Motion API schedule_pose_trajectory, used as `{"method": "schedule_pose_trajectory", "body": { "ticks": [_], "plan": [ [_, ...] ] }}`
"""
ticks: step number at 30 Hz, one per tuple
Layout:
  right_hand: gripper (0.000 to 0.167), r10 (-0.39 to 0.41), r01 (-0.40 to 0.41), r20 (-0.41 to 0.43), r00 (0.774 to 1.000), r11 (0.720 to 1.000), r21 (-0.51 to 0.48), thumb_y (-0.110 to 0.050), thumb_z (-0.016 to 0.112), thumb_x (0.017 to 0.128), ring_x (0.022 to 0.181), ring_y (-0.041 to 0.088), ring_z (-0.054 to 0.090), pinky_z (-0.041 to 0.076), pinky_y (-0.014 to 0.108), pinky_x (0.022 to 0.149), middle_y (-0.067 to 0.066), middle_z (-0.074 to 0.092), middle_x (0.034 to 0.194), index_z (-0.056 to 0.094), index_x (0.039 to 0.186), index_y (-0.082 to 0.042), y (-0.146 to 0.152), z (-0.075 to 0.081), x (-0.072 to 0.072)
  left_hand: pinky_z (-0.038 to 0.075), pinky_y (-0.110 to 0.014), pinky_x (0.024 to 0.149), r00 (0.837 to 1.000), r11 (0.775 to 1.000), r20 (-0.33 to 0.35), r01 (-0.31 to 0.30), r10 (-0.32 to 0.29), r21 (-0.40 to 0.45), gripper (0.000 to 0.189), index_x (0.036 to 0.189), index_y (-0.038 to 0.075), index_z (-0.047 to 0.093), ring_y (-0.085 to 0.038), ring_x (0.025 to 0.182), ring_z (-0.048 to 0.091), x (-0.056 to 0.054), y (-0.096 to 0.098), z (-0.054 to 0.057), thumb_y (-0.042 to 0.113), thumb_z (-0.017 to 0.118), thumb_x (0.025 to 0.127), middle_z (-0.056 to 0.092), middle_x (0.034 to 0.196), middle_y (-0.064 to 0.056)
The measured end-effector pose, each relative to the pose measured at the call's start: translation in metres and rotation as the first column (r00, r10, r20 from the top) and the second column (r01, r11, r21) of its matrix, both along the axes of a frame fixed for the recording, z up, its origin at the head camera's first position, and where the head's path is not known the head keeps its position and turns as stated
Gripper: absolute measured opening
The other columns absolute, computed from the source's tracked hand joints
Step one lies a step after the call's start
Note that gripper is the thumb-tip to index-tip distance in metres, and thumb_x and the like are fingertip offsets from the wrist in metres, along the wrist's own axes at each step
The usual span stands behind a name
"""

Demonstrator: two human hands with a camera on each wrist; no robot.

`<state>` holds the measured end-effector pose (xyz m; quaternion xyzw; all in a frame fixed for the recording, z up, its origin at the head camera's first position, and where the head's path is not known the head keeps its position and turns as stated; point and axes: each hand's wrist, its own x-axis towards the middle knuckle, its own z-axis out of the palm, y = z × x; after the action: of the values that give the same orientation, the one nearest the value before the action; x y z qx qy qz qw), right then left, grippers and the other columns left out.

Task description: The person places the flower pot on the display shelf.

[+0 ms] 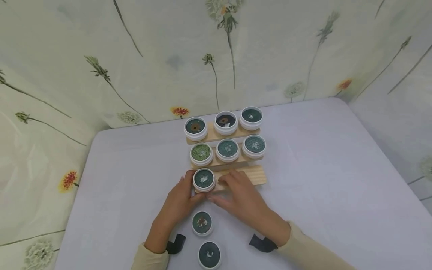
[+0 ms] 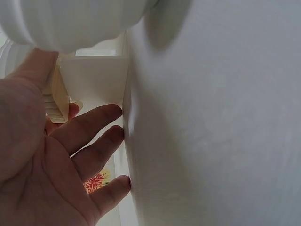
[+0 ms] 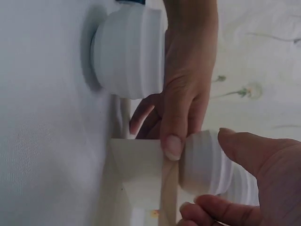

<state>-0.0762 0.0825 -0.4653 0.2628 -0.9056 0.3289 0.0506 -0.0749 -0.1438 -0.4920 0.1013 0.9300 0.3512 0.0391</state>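
Note:
A small white round jar [image 1: 204, 179] with a dark green top stands at the left end of the lowest wooden step [image 1: 256, 175] of a three-step rack. My left hand [image 1: 179, 202] grips that end of the step, its thumb [image 3: 174, 146] on the front edge beside the jar; the lower fingers [image 2: 94, 153] spread near the table. At the jar's right side, my right hand [image 1: 244, 198] holds it, thumb [image 3: 249, 148] against the rim and the other fingertips [image 3: 202, 209] curled close to its wall.
On the upper steps stand several similar jars, among them a green-filled jar [image 1: 201, 153] and one with a brown ring [image 1: 195, 126]. Two jars, a nearer one [image 1: 209, 255] and a farther one [image 1: 202, 223], stand on the white-covered table [image 1: 320, 168] between my forearms. A flowered curtain [image 1: 175, 67] hangs behind.

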Motion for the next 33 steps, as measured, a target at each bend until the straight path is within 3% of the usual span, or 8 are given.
{"method": "schedule_pose_trajectory", "body": {
  "ticks": [3,5,11,14,17,25,29,33],
  "plan": [
    [0.044,0.038,-0.04,0.069,0.997,0.999,0.029,-0.043,0.086,0.087,0.097,0.014,0.055,0.052,0.035,0.084,-0.002,0.063,0.103,0.069,0.113,-0.011,0.003,0.004,0.014,0.027,-0.049,0.124,1.0,1.0,0.007,-0.012,0.012,0.011,0.07,0.145,0.018,0.045,-0.031,0.136,0.058,0.0,0.0,0.0,0.041,0.082,0.09,0.064,0.143,-0.007],
    [0.048,0.09,-0.097,0.115,0.989,0.994,0.053,-0.047,0.081,0.09,0.104,0.013,0.058,0.054,0.036,0.088,-0.001,0.065,0.111,0.069,0.12,-0.011,0.003,0.005,0.023,0.026,-0.049,0.124,1.0,1.0,0.007,-0.016,0.015,0.017,0.07,0.145,0.019,0.045,-0.03,0.136,0.058,0.0,0.0,0.0,0.042,0.082,0.09,0.064,0.142,-0.006],
    [0.093,0.249,-0.303,0.287,0.925,0.94,0.159,-0.076,0.06,0.091,0.136,0.025,0.053,0.052,0.046,0.104,0.009,0.051,0.153,0.046,0.156,-0.011,-0.007,0.008,0.049,0.024,-0.049,0.125,1.0,1.0,0.022,-0.01,0.01,0.021,0.07,0.145,0.017,0.045,-0.029,0.138,0.056,-0.001,0.0,0.0,0.041,0.082,0.09,0.062,0.145,-0.006],
    [0.111,0.273,-0.373,0.39,0.879,0.904,0.208,-0.087,0.055,0.084,0.137,0.03,0.052,0.058,0.046,0.095,0.012,0.041,0.161,0.033,0.164,-0.014,-0.017,0.01,0.057,0.024,-0.05,0.125,0.999,1.0,0.044,-0.021,0.02,0.018,0.073,0.147,0.018,0.044,-0.031,0.138,0.056,0.0,0.001,0.0,0.043,0.083,0.09,0.061,0.147,-0.006],
    [0.117,0.268,-0.407,0.439,0.857,0.876,0.26,-0.088,0.059,0.081,0.131,0.033,0.055,0.062,0.041,0.081,0.016,0.037,0.163,0.03,0.165,-0.013,-0.029,0.007,0.063,0.024,-0.05,0.125,0.998,0.999,0.054,-0.027,0.026,0.019,0.075,0.147,0.019,0.043,-0.032,0.138,0.055,0.0,0.002,0.0,0.043,0.084,0.089,0.06,0.148,-0.007],
    [0.091,0.306,-0.407,0.287,0.908,0.81,0.423,-0.067,0.067,0.093,0.105,0.02,0.057,0.05,0.022,0.053,0.011,0.048,0.15,0.042,0.157,-0.008,-0.049,-0.005,0.08,0.025,-0.049,0.125,0.999,0.999,0.04,-0.026,0.025,0.024,0.073,0.146,0.018,0.044,-0.034,0.135,0.057,0.001,0.002,0.001,0.04,0.084,0.09,0.062,0.145,-0.009],
    [0.077,0.389,-0.44,0.207,0.898,0.761,0.477,-0.055,0.074,0.093,0.088,0.011,0.047,0.038,0.018,0.046,0.002,0.054,0.133,0.049,0.152,-0.012,-0.053,-0.01,0.086,0.026,-0.049,0.125,0.999,0.999,0.032,-0.026,0.025,0.02,0.072,0.146,0.017,0.044,-0.034,0.135,0.058,0.001,0.001,0.0,0.039,0.084,0.09,0.062,0.146,-0.009],
    [0.071,0.444,-0.468,0.174,0.879,0.736,0.489,-0.05,0.077,0.092,0.084,0.009,0.044,0.037,0.018,0.049,-0.001,0.058,0.124,0.051,0.149,-0.016,-0.05,-0.015,0.086,0.025,-0.049,0.125,1.0,1.0,0.02,-0.015,0.015,0.023,0.073,0.147,0.016,0.044,-0.033,0.135,0.058,-0.001,0.0,-0.001,0.038,0.084,0.09,0.062,0.146,-0.009]
  ]
}}
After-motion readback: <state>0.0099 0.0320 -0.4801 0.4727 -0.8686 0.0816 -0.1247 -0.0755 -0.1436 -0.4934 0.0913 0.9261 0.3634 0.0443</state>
